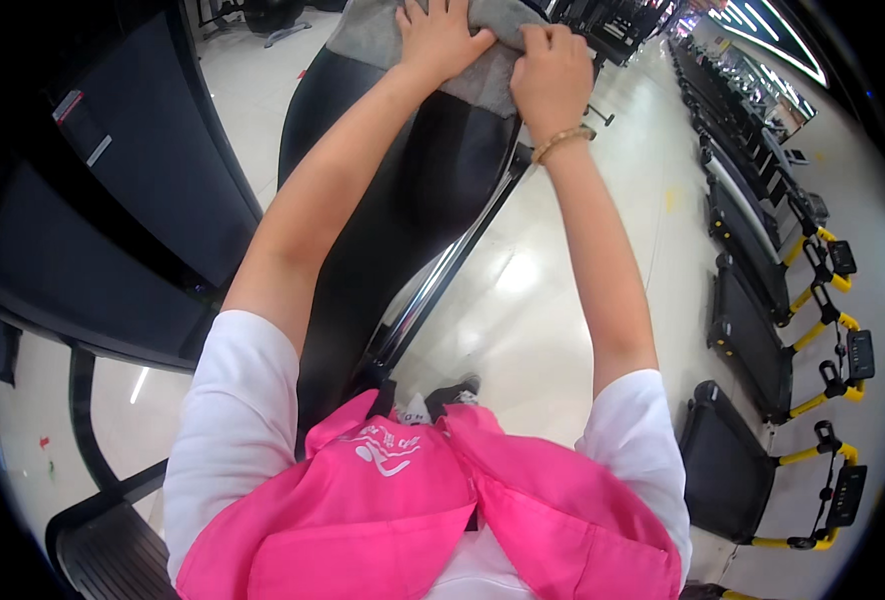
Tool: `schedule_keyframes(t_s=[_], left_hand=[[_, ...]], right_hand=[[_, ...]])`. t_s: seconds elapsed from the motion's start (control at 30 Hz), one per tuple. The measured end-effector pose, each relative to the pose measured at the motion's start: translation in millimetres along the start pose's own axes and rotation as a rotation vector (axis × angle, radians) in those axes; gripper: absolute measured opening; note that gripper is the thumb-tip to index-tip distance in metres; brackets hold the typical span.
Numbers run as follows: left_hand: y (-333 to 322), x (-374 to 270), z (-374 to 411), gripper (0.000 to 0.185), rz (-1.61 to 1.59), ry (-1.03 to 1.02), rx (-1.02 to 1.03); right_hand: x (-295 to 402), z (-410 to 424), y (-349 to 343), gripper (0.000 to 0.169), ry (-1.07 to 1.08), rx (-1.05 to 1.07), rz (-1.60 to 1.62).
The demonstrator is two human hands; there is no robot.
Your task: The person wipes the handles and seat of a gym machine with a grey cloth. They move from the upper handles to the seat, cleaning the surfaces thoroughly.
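Note:
A grey cloth (pixel 481 84) lies across the far part of a long black padded bench (pixel 442 172) in front of me. My left hand (pixel 439 41) rests palm down on the cloth with its fingers spread. At the cloth's right side, my right hand (pixel 553 79) has its fingers curled over the fabric and grips it near the pad's edge. A beaded bracelet (pixel 562 142) circles my right wrist. The cloth's far end runs out of the top of the view.
Treadmills (pixel 750 334) with yellow handles line the right side. A metal rail (pixel 442 277) runs under the bench's right edge. Large dark machine panels (pixel 150 142) stand close on the left. Below me, a shoe (pixel 454 394) shows on the glossy pale floor (pixel 521 330).

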State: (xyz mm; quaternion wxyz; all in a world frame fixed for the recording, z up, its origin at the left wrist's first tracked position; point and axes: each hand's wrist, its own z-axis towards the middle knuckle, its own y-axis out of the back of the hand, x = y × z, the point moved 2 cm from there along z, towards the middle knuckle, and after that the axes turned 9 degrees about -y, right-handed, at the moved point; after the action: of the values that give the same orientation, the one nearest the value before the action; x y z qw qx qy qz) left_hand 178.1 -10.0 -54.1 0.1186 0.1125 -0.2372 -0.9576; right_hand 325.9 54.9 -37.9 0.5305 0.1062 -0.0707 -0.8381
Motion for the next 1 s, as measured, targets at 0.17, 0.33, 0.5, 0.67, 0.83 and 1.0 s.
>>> schedule_keyframes(t_s=[0.17, 0.33, 0.5, 0.67, 0.83, 1.0], left_hand=[[6, 29, -69, 0.076, 0.016, -0.163, -0.161], [53, 45, -231, 0.080, -0.048, 0.080, 0.075], [91, 41, -410, 0.083, -0.099, 0.351, 0.190], [91, 37, -421, 0.088, -0.102, 0.452, 0.219], [54, 33, -289, 0.087, -0.064, 0.274, 0.103], [14, 0, -112, 0.081, 0.066, 0.080, 0.003]], right_hand=[[51, -58, 16, 0.038, -0.028, 0.181, 0.133], [126, -155, 46, 0.045, -0.055, 0.470, 0.444], [203, -264, 85, 0.043, -0.096, 0.767, 0.663], [208, -276, 89, 0.042, -0.165, 0.804, 0.644], [141, -180, 68, 0.046, -0.231, 0.502, 0.496], [79, -145, 85, 0.046, -0.366, 0.212, 0.322]])
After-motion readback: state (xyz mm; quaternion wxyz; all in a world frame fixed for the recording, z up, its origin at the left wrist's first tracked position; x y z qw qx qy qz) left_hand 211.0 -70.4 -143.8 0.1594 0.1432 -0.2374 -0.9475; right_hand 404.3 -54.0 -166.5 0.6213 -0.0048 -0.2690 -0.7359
